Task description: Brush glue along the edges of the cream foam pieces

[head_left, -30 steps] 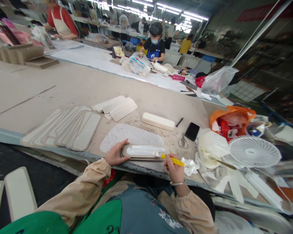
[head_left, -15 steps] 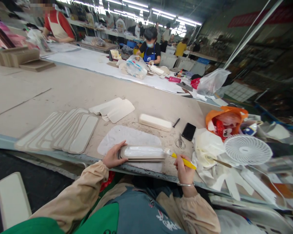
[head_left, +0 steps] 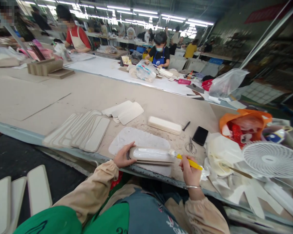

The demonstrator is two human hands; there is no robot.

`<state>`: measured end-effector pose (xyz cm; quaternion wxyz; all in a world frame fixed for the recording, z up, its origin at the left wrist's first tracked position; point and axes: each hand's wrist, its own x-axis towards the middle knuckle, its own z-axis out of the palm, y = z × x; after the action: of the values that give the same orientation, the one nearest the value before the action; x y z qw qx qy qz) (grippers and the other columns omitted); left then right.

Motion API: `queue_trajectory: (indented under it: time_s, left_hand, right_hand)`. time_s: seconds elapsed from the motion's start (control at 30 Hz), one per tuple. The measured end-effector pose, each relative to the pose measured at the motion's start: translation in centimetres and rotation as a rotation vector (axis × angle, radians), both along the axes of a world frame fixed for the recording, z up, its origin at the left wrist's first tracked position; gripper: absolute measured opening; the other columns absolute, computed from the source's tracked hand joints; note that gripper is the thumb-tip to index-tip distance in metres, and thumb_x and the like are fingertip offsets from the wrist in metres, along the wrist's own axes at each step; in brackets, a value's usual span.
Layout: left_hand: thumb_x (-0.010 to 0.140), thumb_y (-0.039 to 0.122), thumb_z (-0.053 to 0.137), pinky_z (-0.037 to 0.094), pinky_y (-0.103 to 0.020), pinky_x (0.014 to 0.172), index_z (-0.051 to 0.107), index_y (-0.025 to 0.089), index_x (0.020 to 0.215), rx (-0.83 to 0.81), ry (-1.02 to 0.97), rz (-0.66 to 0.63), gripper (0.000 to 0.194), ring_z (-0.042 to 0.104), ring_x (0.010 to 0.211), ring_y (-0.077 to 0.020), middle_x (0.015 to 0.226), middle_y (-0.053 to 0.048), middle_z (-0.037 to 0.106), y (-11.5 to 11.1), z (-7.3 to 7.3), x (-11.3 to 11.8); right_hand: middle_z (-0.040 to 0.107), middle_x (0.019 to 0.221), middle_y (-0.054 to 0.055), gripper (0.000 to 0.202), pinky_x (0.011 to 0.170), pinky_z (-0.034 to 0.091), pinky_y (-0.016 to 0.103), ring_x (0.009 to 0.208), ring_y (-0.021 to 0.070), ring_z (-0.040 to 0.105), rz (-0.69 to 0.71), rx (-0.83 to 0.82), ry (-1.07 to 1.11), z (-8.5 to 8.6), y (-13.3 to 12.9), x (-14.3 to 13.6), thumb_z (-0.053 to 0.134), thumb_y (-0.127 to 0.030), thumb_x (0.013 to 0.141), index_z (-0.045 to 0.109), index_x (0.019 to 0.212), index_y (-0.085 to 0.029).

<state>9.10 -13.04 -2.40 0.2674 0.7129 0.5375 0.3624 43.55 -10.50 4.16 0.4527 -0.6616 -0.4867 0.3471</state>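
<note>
My left hand (head_left: pixel 124 156) grips the left end of a stack of long rounded panels (head_left: pixel 152 155) at the table's front edge. The top panel's surface is wet and shiny white. In my right hand (head_left: pixel 190 170) is a brush with a yellow handle (head_left: pixel 190 161); its white-coated tip touches the right end of the top panel. Beneath the stack lies a white rounded sheet (head_left: pixel 136 136). Fanned panels with beige borders (head_left: pixel 95 135) lie to the left, and white blank pieces (head_left: pixel 130 112) lie behind them.
Farther back is a small panel stack (head_left: pixel 164 125). Scissors (head_left: pixel 190 147), a black phone (head_left: pixel 200 136), an orange bag (head_left: pixel 226 122) and a white fan (head_left: pixel 271 159) are on the right. A person in a blue apron (head_left: pixel 160 58) works across the table.
The whole view has shifted, so things appear farther right. The brush tip stays near the right end of the top panel, and both hands keep their grips.
</note>
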Motion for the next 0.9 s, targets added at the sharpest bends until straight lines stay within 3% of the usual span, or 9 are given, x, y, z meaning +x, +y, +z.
queue_trajectory:
  time_s: [0.2,0.37,0.5,0.6,0.7,0.8,0.9]
  left_hand:
    - [0.072,0.040,0.076,0.041,-0.048,0.108,0.029,0.018,0.149,-0.006,-0.024,-0.001,0.093,0.054,0.123,-0.0300,0.132,-0.014,0.058,-0.1,0.2,0.1]
    - [0.070,0.040,0.077,0.040,-0.051,0.108,0.027,0.018,0.150,-0.020,-0.037,0.001,0.096,0.053,0.124,-0.0306,0.134,-0.015,0.056,-0.1,0.0,0.1]
    - [0.071,0.041,0.077,0.042,-0.051,0.107,0.028,0.017,0.149,-0.016,-0.062,-0.003,0.096,0.055,0.122,-0.0305,0.133,-0.016,0.056,-0.1,-0.3,0.1]
    - [0.071,0.041,0.077,0.041,-0.050,0.107,0.029,0.017,0.149,-0.012,-0.059,-0.006,0.095,0.054,0.123,-0.0304,0.133,-0.016,0.056,-0.1,-0.3,0.1]
    - [0.071,0.041,0.077,0.040,-0.050,0.109,0.030,0.017,0.149,-0.039,-0.036,-0.002,0.094,0.052,0.126,-0.0307,0.135,-0.016,0.056,0.0,-0.1,0.1]
    - [0.070,0.044,0.076,0.038,-0.051,0.110,0.031,0.016,0.148,-0.051,-0.034,-0.005,0.094,0.051,0.127,-0.0309,0.136,-0.016,0.055,-0.1,0.0,0.0]
    - [0.071,0.052,0.073,0.038,-0.049,0.111,0.034,0.014,0.147,-0.060,-0.084,0.010,0.093,0.051,0.128,-0.0311,0.137,-0.017,0.055,-0.2,-0.2,-0.4]
  right_hand:
    - [0.056,0.054,-0.005,0.037,0.044,0.039,0.022,0.044,0.0111,0.046,0.326,-0.007,0.249,1.3,-0.4,-6.6,0.059,-0.057,0.084,0.057,0.085,-0.020]
    - [0.057,0.057,-0.004,0.034,0.046,0.041,0.023,0.045,0.0119,0.049,0.524,0.000,0.298,0.2,-0.4,-11.8,0.053,-0.055,0.089,0.056,0.089,-0.021]
    - [0.059,0.058,-0.002,0.034,0.049,0.043,0.025,0.047,0.0137,0.053,0.607,0.014,0.252,-0.9,-0.3,-13.2,0.050,-0.054,0.091,0.058,0.091,-0.022]
    - [0.061,0.058,-0.002,0.033,0.051,0.044,0.025,0.048,0.0145,0.054,0.584,0.006,0.186,-1.1,-0.3,-12.7,0.049,-0.054,0.091,0.059,0.092,-0.022]
    - [0.059,0.056,-0.002,0.033,0.050,0.042,0.026,0.049,0.0146,0.052,0.458,-0.007,0.128,-0.7,-0.2,-10.7,0.052,-0.054,0.089,0.059,0.089,-0.022]
    - [0.055,0.055,-0.004,0.034,0.046,0.039,0.025,0.046,0.0132,0.048,0.294,0.005,0.176,0.0,-0.5,-7.4,0.057,-0.056,0.086,0.058,0.085,-0.021]
    - [0.049,0.052,-0.005,0.035,0.042,0.038,0.024,0.044,0.0116,0.043,0.169,0.120,0.261,1.0,-1.2,-3.4,0.057,-0.055,0.088,0.056,0.079,-0.021]
